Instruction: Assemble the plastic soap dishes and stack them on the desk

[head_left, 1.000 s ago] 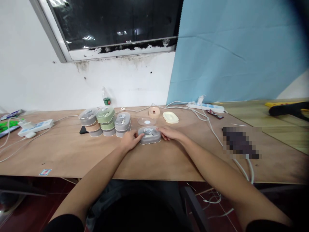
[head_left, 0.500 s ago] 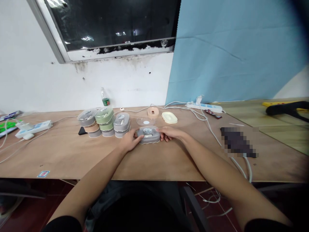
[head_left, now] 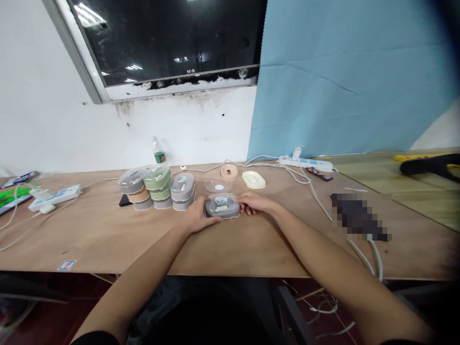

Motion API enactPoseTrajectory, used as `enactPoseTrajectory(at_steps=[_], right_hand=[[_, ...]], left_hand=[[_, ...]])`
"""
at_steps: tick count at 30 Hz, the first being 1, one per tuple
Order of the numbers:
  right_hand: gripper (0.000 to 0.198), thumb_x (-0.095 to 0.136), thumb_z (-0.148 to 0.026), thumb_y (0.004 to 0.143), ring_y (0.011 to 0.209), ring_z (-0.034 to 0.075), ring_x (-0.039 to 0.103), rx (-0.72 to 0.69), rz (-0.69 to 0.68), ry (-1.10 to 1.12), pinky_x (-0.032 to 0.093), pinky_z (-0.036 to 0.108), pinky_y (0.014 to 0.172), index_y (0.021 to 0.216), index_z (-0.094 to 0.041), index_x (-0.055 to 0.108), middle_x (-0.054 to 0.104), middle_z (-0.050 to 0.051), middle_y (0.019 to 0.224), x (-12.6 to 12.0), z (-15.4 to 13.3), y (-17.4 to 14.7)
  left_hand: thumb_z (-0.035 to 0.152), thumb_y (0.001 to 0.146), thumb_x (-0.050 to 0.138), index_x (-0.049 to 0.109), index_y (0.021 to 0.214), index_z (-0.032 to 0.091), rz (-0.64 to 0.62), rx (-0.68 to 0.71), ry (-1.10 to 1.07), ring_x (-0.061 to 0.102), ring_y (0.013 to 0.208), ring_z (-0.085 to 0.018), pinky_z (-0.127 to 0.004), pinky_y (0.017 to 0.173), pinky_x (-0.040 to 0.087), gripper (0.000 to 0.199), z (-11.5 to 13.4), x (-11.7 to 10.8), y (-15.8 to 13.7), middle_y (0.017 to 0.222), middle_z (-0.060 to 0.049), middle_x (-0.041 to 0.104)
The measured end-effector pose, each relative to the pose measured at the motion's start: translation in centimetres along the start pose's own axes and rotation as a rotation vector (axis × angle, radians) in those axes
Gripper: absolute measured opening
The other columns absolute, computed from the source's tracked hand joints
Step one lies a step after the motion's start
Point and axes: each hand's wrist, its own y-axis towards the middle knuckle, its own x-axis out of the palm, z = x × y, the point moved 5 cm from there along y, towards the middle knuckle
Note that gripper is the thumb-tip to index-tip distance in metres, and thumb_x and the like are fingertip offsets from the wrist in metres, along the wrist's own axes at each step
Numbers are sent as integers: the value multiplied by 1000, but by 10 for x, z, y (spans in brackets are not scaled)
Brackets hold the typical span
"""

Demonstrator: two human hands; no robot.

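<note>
A grey oval box with a clear lid (head_left: 223,209) sits on the table in front of me, a round label on its top. My left hand (head_left: 197,215) wraps its left side, the thumb lying along the front edge. Against the right side, my right hand (head_left: 250,203) grips the lid's corner with thumb and forefinger, the other fingers curled. Just behind the box lies a loose clear lid (head_left: 214,186) with a white round sticker. Farther back are a peach-coloured piece (head_left: 229,172) with a slot and a pale yellow tray-like piece (head_left: 253,179).
Stacks of similar boxes in grey (head_left: 182,186), green (head_left: 158,177) and peach stand to the left. Behind them is a plastic bottle (head_left: 158,152). White power strips (head_left: 307,164) and cables lie at both sides. A pixelated dark object (head_left: 357,216) rests at the right.
My left thumb has moved down from the lid toward the box's front edge. The right hand keeps its place at the box. The whole view has shifted slightly downward.
</note>
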Motion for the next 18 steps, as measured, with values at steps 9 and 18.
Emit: enactPoseTrajectory(at_steps=[9, 18], right_hand=[[46, 63, -59, 76, 39, 6, 52, -34, 11, 21, 30, 15, 30, 64, -16, 50, 63, 1, 58, -1, 1, 1], [40, 56, -56, 84, 45, 7, 55, -99, 101, 249, 38, 16, 32, 76, -17, 51, 66, 3, 73, -8, 3, 6]], left_hand=[[46, 67, 76, 38, 135, 26, -69, 91, -10, 51, 117, -27, -42, 99, 46, 81, 10, 7, -2, 127, -10, 41], [32, 69, 73, 47, 132, 27, 452, 9, 279, 46, 122, -28, -40, 102, 43, 68, 32, -69, -10, 134, -11, 36]])
